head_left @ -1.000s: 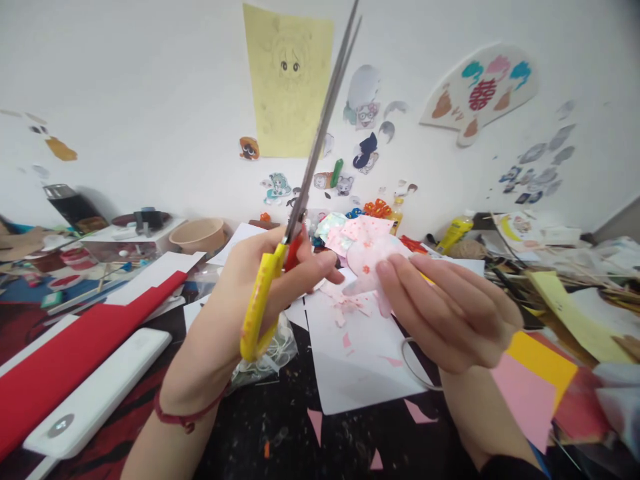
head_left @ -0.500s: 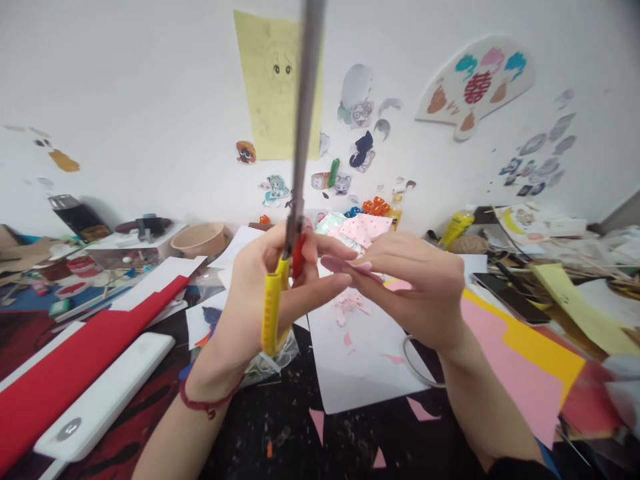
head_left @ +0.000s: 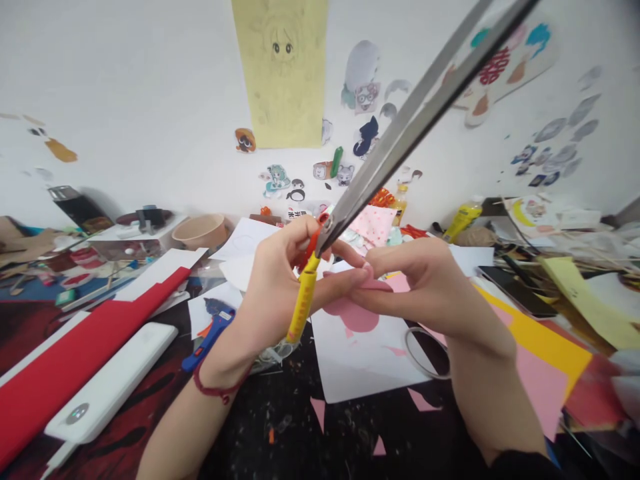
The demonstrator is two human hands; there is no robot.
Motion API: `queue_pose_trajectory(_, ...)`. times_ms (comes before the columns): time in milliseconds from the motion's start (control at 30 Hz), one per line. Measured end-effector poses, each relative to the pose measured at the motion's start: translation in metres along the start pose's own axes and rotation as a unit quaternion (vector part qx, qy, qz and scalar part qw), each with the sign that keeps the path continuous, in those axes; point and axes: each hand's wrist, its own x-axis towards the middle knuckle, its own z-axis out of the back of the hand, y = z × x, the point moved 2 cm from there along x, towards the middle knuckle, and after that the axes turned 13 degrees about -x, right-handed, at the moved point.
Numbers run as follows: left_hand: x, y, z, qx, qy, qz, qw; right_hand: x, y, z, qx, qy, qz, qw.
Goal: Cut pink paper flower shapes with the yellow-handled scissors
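Observation:
Scissors (head_left: 327, 235) with a red and yellow handle hang on the fingers of my left hand (head_left: 270, 293). Their long blades point up and to the right, slightly apart. The thumb and fingertips of that same hand are closed on a pink paper piece (head_left: 356, 318) with a rounded lower edge. From the other side, my right hand (head_left: 425, 283) pinches the pink paper too, fingertips touching those of the left. The top of the paper looks bent or folded, and the fingers partly cover it. Below lies a white sheet (head_left: 350, 380) with small pink scraps on it.
Pink scraps (head_left: 319, 413) lie on the black table. A blue glue gun (head_left: 215, 337) and a white power bank (head_left: 115, 383) are at left, beside red card (head_left: 95, 360). A ring (head_left: 423, 370), yellow and pink sheets (head_left: 540, 333) and a phone (head_left: 517, 291) are at right.
The scissors have swung from upright to slanting up and right. The pink paper has turned from edge-on to showing its rounded face below the fingers. The view has shifted slightly.

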Motion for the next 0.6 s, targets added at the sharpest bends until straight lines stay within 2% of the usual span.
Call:
queue_pose_trajectory(233, -0.0008, 0.0015, -0.002, -0.065, 0.012, 0.054, 0.996, 0.0005, -0.0022, -0.0022, 0.01, 0.007, 0.02, 1.0)
queue_pose_trajectory(333, -0.0022, 0.0017, -0.0019, -0.07, 0.013, 0.051, 0.996, 0.0, -0.0045, -0.0036, 0.015, 0.015, 0.012, 1.0)
queue_pose_trajectory(433, -0.0031, 0.0027, -0.0014, -0.07, -0.004, 0.028, 0.997, 0.0003, -0.0059, -0.0039, 0.022, 0.021, -0.005, 1.0)
queue_pose_trajectory(600, -0.0022, 0.0057, -0.0005, -0.134, -0.055, 0.023, 0.989, 0.0026, -0.0064, -0.0083, 0.084, 0.014, -0.051, 0.995)
